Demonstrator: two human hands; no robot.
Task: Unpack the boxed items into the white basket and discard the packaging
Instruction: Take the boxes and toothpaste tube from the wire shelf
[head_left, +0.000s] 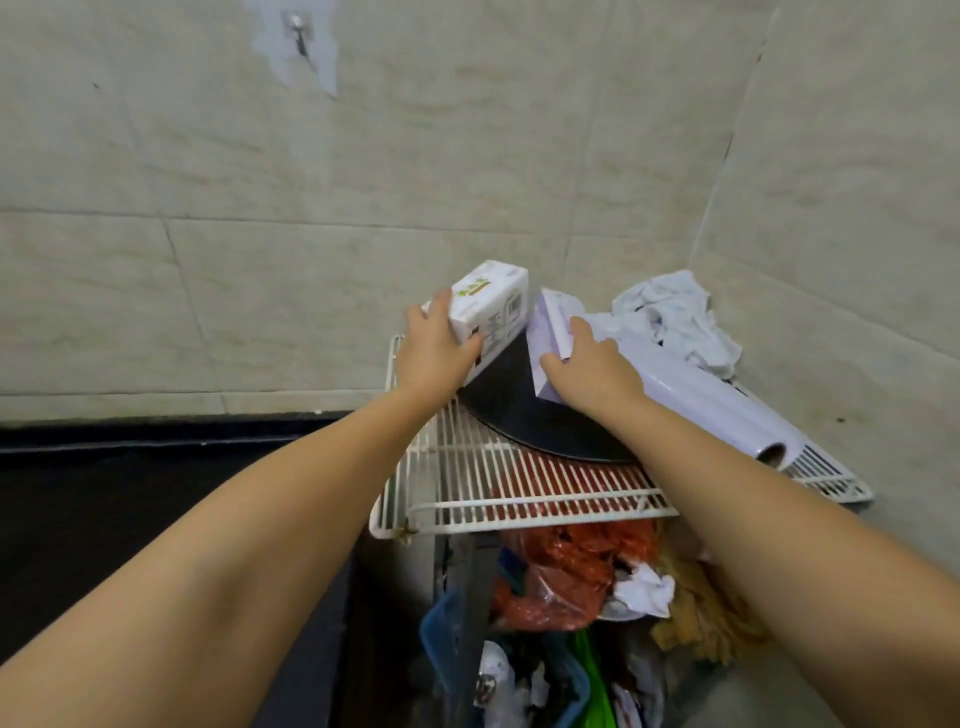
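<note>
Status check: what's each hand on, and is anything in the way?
Left hand gripping white printed carton. Right hand on pale lilac box. Both over black round pan on white wire rack. White basket unseen.

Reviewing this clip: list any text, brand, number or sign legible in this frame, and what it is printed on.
None can be read.
White box in the left hand: green characters on top and dark print with a square code on the side, all too blurred to read.
Pale purple box under the right hand: no print made out.
Purple roll box on the wire rack: no legible print.
</note>
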